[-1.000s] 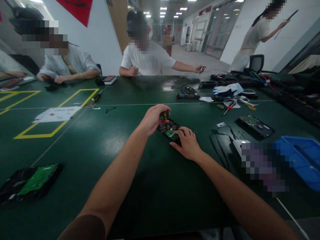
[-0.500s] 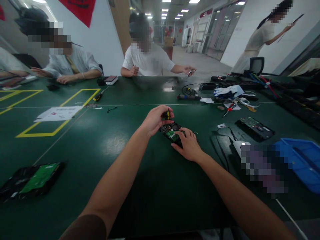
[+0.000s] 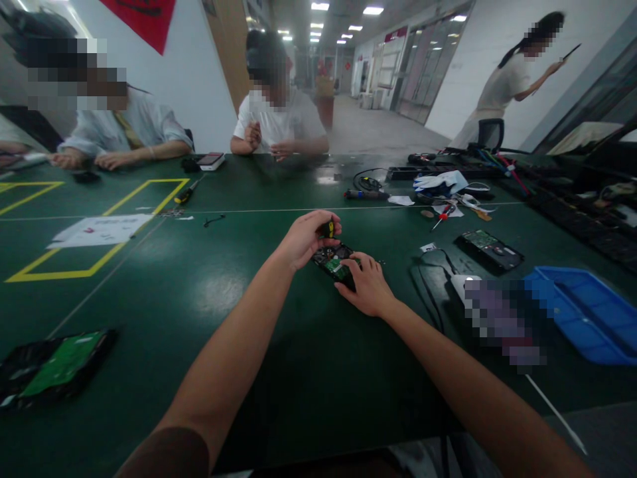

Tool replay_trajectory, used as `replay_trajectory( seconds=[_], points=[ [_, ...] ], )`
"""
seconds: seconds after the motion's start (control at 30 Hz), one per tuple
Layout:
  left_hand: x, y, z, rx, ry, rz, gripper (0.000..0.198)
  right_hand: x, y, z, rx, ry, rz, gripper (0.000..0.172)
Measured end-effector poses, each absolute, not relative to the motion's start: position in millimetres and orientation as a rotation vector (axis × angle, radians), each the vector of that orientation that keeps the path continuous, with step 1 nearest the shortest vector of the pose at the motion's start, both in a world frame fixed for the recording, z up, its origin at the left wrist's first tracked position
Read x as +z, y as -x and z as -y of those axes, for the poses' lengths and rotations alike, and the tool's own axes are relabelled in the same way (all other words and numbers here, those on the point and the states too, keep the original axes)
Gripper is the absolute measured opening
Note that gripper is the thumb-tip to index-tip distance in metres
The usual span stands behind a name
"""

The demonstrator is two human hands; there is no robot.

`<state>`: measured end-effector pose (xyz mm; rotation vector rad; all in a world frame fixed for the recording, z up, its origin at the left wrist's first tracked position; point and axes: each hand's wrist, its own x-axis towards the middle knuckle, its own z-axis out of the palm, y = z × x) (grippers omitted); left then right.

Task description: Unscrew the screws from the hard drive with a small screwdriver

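A hard drive (image 3: 328, 260) with a green circuit board lies on the table in front of me. My left hand (image 3: 309, 238) is closed around a screwdriver (image 3: 327, 230) with a black and yellow handle, held over the far end of the drive. The screwdriver's tip is hidden behind my fingers and the drive. My right hand (image 3: 369, 284) grips the near right side of the drive, fingers bent over its board and thumb along its near edge. Tiny bits, perhaps screws, lie just right of it.
Other hard drives lie at left (image 3: 60, 368) and right (image 3: 490, 251). Beside a blue tray (image 3: 587, 312) is a partly blurred phone-like device with a cable (image 3: 438, 305). Farther back are a red screwdriver (image 3: 444, 214), an electric screwdriver (image 3: 365, 194) and gloves (image 3: 440, 182). Co-workers sit opposite.
The view has turned slightly right. Both my hands keep their places on the screwdriver and hard drive. The co-worker opposite has drawn an outstretched hand inward.
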<state>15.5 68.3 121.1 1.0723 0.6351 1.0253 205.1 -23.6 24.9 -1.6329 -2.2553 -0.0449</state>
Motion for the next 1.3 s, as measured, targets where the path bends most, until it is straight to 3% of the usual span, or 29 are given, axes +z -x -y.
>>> replay_trajectory(
  seconds=[0.9, 1.17, 1.3],
  points=[
    [131, -10, -65, 1.033, -1.172, -0.772, 0.016, 24, -208, 20, -0.009, 1.613, 2.26, 0.054],
    [128, -16, -64, 1.013, -1.155, -0.715, 0.028, 22, -211, 18, 0.015, 1.613, 2.253, 0.057],
    [128, -15, -63, 1.003, -1.207, -0.753, 0.021, 22, -212, 18, 0.018, 1.616, 2.262, 0.057]
  ],
)
